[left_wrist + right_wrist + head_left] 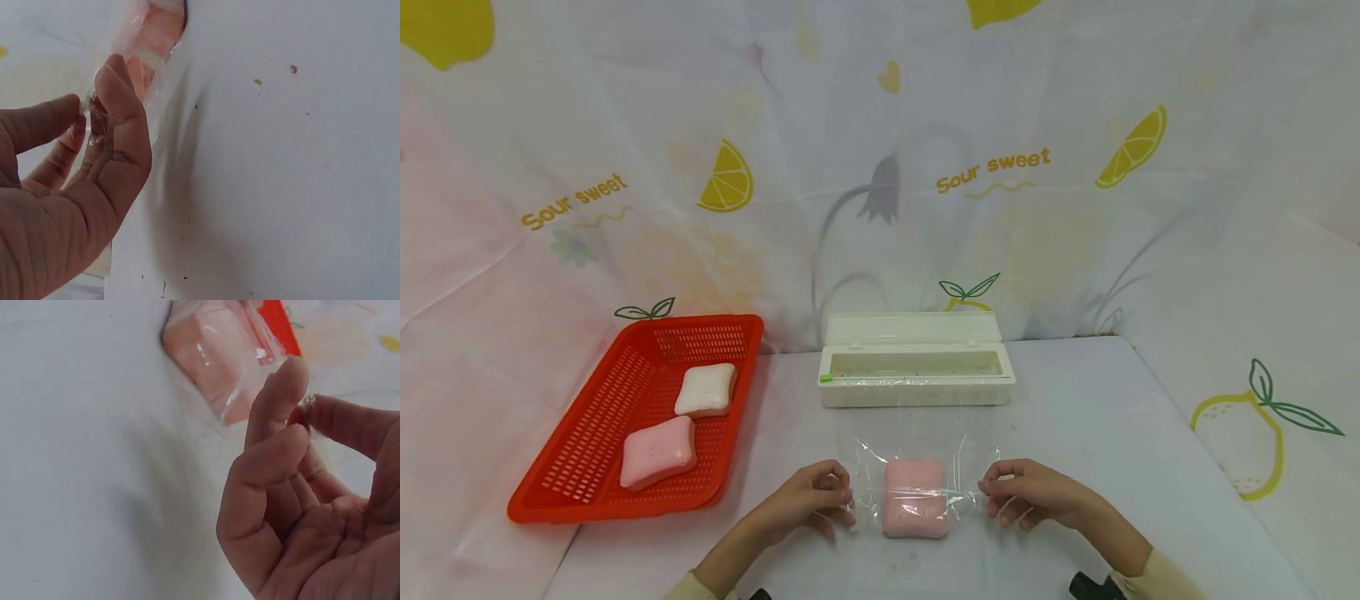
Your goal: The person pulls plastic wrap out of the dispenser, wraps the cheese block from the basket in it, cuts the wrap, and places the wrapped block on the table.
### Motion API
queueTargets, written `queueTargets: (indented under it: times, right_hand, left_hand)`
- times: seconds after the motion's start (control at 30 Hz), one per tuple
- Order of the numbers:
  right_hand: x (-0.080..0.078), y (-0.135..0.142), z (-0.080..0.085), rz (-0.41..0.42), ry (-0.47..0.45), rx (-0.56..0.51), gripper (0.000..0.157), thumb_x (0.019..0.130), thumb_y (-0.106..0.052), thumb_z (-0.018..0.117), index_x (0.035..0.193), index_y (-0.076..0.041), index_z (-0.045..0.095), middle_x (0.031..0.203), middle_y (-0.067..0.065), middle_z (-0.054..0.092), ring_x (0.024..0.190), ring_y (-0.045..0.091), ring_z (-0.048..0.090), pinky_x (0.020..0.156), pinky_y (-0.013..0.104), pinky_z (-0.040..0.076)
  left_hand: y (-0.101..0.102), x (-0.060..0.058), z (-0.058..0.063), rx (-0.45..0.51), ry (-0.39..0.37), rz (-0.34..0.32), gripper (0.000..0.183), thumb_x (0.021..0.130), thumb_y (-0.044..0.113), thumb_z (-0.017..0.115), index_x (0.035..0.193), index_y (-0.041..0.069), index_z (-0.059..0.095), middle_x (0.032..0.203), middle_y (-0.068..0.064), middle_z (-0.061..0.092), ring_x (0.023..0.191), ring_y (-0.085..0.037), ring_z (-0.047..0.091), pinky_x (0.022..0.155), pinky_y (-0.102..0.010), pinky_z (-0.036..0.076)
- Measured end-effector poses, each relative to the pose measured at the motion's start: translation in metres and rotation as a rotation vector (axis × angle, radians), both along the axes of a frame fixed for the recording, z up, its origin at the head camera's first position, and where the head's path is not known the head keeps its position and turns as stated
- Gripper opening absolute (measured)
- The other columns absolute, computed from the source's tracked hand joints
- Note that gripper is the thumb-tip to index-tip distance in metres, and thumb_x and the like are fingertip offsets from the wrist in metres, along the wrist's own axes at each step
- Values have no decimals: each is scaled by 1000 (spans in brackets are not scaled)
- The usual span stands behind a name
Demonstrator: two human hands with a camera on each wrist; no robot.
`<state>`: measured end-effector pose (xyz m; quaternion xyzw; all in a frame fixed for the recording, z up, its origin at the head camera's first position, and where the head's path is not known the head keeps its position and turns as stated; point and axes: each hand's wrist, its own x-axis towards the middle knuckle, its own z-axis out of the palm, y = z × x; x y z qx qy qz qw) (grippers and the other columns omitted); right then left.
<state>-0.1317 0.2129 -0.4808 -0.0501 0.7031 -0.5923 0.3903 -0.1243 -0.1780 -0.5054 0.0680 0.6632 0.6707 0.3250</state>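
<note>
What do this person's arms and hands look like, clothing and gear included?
The left hand and right hand are bare, with no gloves or rings visible. Pale beige sleeves end short of the wrists. A dark, rounded piece shows beside each cuff, mostly cut off at left.

From my remote feed I watch the left forearm [726,554] and right forearm [1116,533] angle inward from the bottom of the head view, bringing the left hand [811,500] and right hand [1037,496] roughly level, apart, fingers facing each other. In my wrist views, the left thumb [50,122] and right thumb [353,425] pinch toward bent forefingers, while the remaining fingers curl loosely.
</note>
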Motion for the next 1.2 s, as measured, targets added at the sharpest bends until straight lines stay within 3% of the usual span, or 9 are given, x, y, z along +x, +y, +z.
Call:
queueTargets:
  times: [0.13,0.4,0.5,0.6,0.67,0.77,0.87,1.0,1.2]
  right_hand:
    - [-1,-4,-9,-34,57,90,26,96,-32,63,96,-6,61,79,3,69,62,11,65,49,23,42]
    - [1,-11,-17,-43,181,204,25,96,-30,63,91,-5,61,74,3,68,58,11,64,46,22,38]
    - [5,-14,-13,-45,345,346,27,95,-33,64,92,-6,62,71,1,66,57,11,61,47,24,40]
    - [14,-21,-2,-89,588,596,24,93,-34,68,94,-10,63,67,-3,61,54,11,54,48,28,41]
    - [23,-29,8,-130,721,737,21,90,-32,71,95,-13,63,66,-6,58,53,11,49,48,30,41]
    - [36,-41,18,-159,851,812,22,87,-28,75,99,-15,64,65,-11,56,52,8,46,48,29,39]
    - [46,-52,20,-152,941,773,30,84,-27,78,107,-15,65,70,-17,58,55,2,47,50,26,40]
    - [51,-62,10,-141,1030,660,43,81,-28,81,117,-13,63,78,-15,63,58,-4,48,51,23,40]
    - [51,-69,-11,-104,1017,614,64,74,-32,86,127,-8,60,93,-5,70,59,-6,48,54,24,42]
  left_hand:
    - [8,0,-3,-105,35,59,15,93,9,65,101,0,56,82,-9,65,71,-23,71,49,-28,53]
    - [21,0,3,-352,188,86,11,86,5,68,93,4,60,73,-7,62,58,-17,65,40,-25,46]
    - [24,4,11,-545,343,110,21,84,10,75,101,6,62,79,-4,59,65,-14,58,48,-26,45]
    - [31,13,23,-749,499,183,39,81,17,80,115,9,62,86,-4,56,70,-15,52,56,-28,43]
    - [38,23,34,-818,565,218,49,80,18,82,123,10,60,88,-4,54,70,-15,50,57,-28,43]
    - [48,35,49,-793,589,211,57,79,17,83,129,10,57,88,-5,54,68,-13,51,55,-26,44]
    - [58,44,53,-730,593,175,61,78,17,84,131,9,56,90,-4,56,69,-10,53,55,-25,45]
    - [68,51,40,-692,642,167,60,77,18,85,129,10,57,95,-4,60,72,-10,57,59,-27,46]
    - [73,52,17,-704,726,180,58,77,15,82,129,12,58,100,-4,63,71,-8,55,63,-30,44]
